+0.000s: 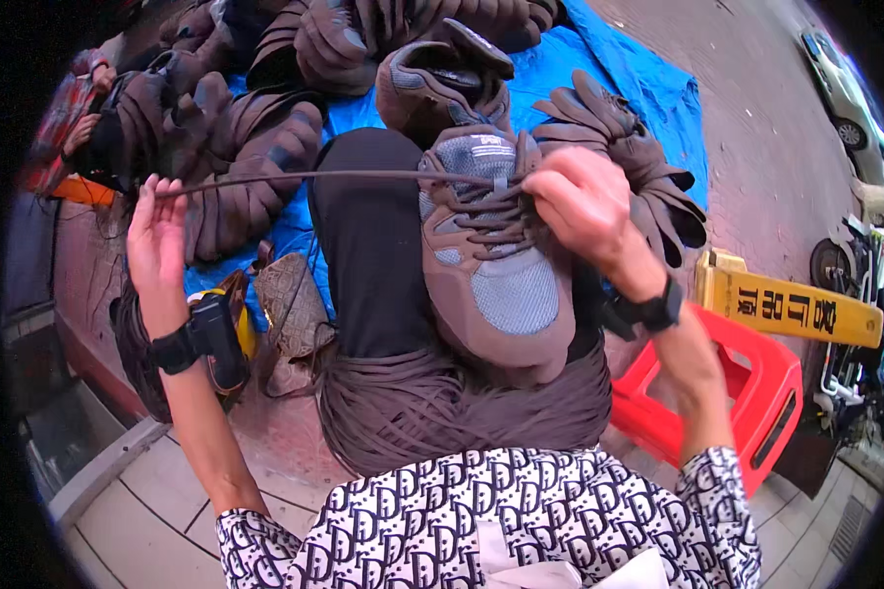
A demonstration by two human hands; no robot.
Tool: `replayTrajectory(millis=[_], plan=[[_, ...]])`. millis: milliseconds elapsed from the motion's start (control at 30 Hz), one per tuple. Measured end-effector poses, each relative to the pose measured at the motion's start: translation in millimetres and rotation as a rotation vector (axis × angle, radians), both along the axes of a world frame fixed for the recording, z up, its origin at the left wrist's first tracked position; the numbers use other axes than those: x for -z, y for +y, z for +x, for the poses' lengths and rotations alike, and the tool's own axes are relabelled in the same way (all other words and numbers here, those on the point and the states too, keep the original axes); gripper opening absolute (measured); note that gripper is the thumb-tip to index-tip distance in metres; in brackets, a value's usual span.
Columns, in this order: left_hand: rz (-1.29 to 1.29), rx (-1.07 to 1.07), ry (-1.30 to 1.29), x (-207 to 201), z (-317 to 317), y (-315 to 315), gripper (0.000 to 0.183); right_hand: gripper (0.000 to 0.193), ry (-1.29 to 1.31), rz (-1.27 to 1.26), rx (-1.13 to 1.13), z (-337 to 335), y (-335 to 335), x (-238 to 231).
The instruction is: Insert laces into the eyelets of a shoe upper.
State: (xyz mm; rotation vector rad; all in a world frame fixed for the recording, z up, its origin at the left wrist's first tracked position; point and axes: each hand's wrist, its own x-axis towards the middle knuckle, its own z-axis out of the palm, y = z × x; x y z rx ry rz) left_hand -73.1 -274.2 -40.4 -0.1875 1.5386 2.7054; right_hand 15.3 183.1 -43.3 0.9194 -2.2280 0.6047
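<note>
A brown-grey sneaker (513, 294) with grey mesh panels rests on my black-clad right thigh, its toe toward me. Dark laces criss-cross its front. One long shoelace (314, 176) stretches taut to the left from the top of the lacing. Far out at the left, my left hand (157, 240) pinches that lace near its end. My right hand (584, 201) is closed at the shoe's upper right eyelets, gripping lace there; its fingertips are partly hidden. Across my lap lies a thick bundle of loose laces (393, 402). Another sneaker (408, 93) sits just beyond the shoe.
Stacks of shoe uppers (265, 147) cover a blue tarp (658, 69) ahead. A person's plaid sleeve (54, 142) shows at far left. A patterned handbag (295, 304) lies by my left knee. At right are a red plastic stool (776, 363), a yellow sign (796, 299) and parked vehicles.
</note>
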Motion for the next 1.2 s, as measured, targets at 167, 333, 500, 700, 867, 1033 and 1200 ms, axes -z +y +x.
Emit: replayTrajectory(millis=[167,333,500,700,867,1033,1200], plan=[[-0.057,-0.040,0.036,17.9,13.8,-18.1,0.022,0.022,-0.291,-0.171,0.170,9.9,22.9,8.6],[0.031,0.025,-0.025,23.8,26.9,0.4,0.027,0.025,-0.539,-0.084,0.177,-7.0,38.8,16.1],[0.224,0.240,0.111,-8.8,21.6,28.2,0.026,0.011,-0.394,0.150,0.193,-15.3,53.1,-7.9],[0.378,0.223,0.134,-36.0,17.2,18.0,0.024,0.009,-0.325,0.211,0.125,3.5,65.2,-54.7],[0.179,-0.145,-0.091,25.1,34.1,-35.3,0.023,0.009,-0.412,0.104,-0.032,6.7,107.7,-19.9],[0.153,-0.138,-0.170,67.2,52.3,-13.9,0.028,0.009,-0.463,0.213,0.156,19.8,99.8,-20.6],[-0.414,-0.050,0.009,-15.9,27.1,67.1,0.024,0.011,-0.079,0.566,0.528,29.7,112.5,-32.2]])
